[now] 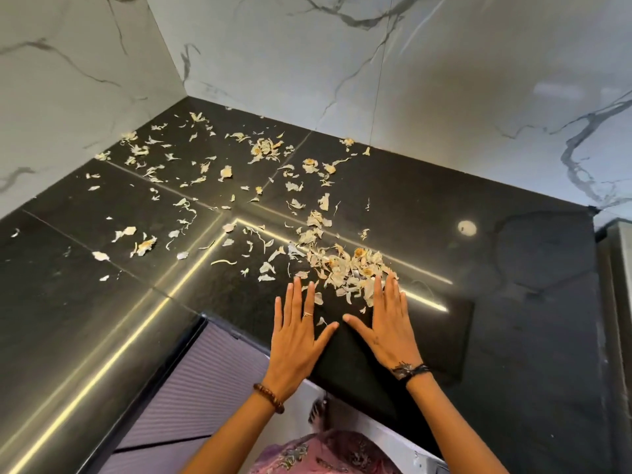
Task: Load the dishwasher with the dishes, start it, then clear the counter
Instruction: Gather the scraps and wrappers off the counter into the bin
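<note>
Counter, black stone, filling the middle of the frame below marble walls: clearing appears to be the step in hand. Pale peelings lie scattered from upper left to centre, densest at the fingertips. Left hand and right hand rest flat, fingers straight and spread, holding nothing. Next, probably: rake the heap toward the front edge; far scraps demand reach.

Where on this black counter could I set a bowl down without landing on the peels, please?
The counter is bare on the right, between the right hand and the marble wall. The near-left strip by the edge is nearly free. Peels crowd the back corner and pile up at both hands' fingertips.
</note>
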